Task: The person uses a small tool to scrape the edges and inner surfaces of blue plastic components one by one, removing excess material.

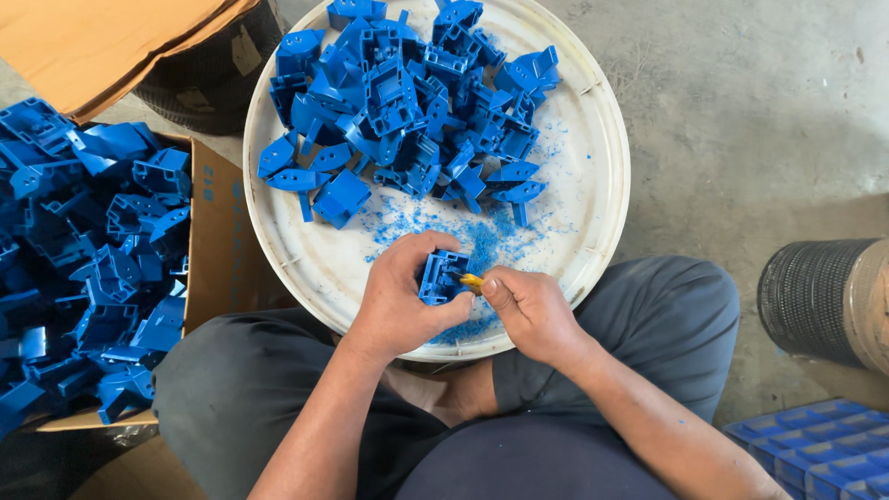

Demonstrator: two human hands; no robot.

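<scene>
Your left hand (398, 301) grips a glossy blue moulded plastic bracket (441, 277); more lie amid powdery blue shavings (482, 243) on a scuffed, matt white plastic lid (593, 222), beside a brown cardboard box (218, 241) on a rough concrete floor (759, 111).

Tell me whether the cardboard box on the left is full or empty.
Full: the cardboard box is heaped with blue plastic parts up to its rim.
</scene>
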